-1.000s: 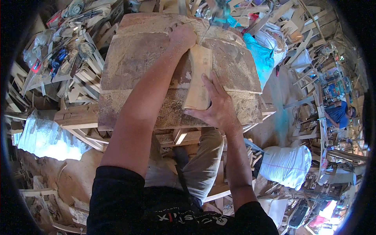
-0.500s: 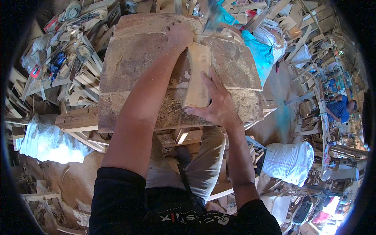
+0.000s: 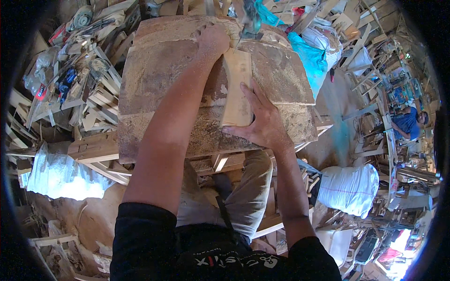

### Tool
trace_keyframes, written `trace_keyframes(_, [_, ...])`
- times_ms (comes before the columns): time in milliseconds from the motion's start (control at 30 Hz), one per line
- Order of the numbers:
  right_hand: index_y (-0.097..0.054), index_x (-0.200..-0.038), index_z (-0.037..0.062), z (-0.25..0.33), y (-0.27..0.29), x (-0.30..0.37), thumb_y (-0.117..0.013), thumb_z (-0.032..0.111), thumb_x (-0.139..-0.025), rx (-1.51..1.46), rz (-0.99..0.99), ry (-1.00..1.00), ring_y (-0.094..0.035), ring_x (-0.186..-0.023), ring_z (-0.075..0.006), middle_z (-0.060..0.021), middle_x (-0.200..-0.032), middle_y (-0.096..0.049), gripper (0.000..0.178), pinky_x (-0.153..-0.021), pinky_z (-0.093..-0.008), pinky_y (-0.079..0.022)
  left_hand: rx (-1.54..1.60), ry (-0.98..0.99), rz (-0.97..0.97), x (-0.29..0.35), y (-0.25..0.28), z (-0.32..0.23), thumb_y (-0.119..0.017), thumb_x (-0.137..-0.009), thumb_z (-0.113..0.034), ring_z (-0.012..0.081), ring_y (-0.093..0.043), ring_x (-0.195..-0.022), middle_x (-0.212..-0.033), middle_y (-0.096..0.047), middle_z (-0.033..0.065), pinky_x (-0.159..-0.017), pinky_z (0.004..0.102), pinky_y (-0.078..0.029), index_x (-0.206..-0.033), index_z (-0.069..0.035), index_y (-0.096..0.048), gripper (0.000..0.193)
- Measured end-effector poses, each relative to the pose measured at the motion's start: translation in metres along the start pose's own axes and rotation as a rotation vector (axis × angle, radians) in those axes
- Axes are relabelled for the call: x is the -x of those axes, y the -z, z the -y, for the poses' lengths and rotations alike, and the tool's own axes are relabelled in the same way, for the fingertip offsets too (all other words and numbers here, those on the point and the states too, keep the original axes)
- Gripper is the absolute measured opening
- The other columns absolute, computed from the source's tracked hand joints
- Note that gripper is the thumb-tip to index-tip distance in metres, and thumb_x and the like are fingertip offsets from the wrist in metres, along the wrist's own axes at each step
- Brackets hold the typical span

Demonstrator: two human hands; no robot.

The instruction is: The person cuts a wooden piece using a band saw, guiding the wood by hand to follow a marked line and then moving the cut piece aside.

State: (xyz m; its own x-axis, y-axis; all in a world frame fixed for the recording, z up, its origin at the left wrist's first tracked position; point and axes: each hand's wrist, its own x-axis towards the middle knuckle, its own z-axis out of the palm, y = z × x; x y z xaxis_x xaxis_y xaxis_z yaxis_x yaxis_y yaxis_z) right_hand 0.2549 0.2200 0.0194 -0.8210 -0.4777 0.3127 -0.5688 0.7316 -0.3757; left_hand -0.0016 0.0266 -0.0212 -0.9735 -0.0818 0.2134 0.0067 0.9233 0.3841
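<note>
A pale, curved wooden piece (image 3: 238, 89) lies lengthwise on a dusty worktable (image 3: 164, 75). My right hand (image 3: 267, 119) grips its near end, the thumb across the bottom edge and the fingers along the right side. At the far left end of the piece, my left hand (image 3: 214, 42) rests on the table with its fingers curled; what lies under them is hidden. A thin upright saw blade (image 3: 239, 43) meets the wood's far end, just right of my left hand. Above it hangs a blue-grey metal blade guide (image 3: 252, 29), partly blurred.
Sawdust coats the tabletop. Heaped wood offcuts (image 3: 101, 96) crowd the left, and a turquoise sheet (image 3: 307, 58) hangs by the table's right corner. A stuffed white sack (image 3: 349, 189) stands on the right. Farther right, a person in blue (image 3: 407, 124) is near a long bench.
The blade guide shows more clearly above the wood's far end. My hands and the wooden piece keep nearly the same place on the table; the whole view has shifted slightly.
</note>
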Motion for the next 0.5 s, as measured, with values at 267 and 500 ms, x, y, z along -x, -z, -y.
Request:
trace_keyframes(267, [-0.043,-0.153,0.0009,-0.005,0.002,-0.001,-0.093,0.057,-0.064,0.015,0.001,0.003,-0.049,-0.14,-0.0484,-0.0311,-0.16,-0.035,0.116,-0.112,-0.0525,-0.048,0.063,-0.014,-0.132,0.008,0.009,-0.009,-0.062,-0.092,-0.024,0.043,-0.065,-0.121,-0.125,-0.069,0.0286,-0.107,0.0555,-0.048,-0.121,0.005,-0.069,0.042])
trace_keyframes(500, [-0.039,-0.158,0.0088,-0.009,0.002,-0.002,-0.095,0.054,-0.062,0.017,0.019,-0.041,-0.046,-0.145,-0.039,-0.0249,-0.165,-0.032,0.12,-0.117,-0.0465,-0.045,0.086,-0.006,-0.125,0.01,0.013,-0.012,-0.061,-0.092,-0.025,0.0437,-0.062,-0.125,-0.13,-0.066,0.0296,-0.108,0.0545,-0.047,-0.122,0.003,-0.069,0.042])
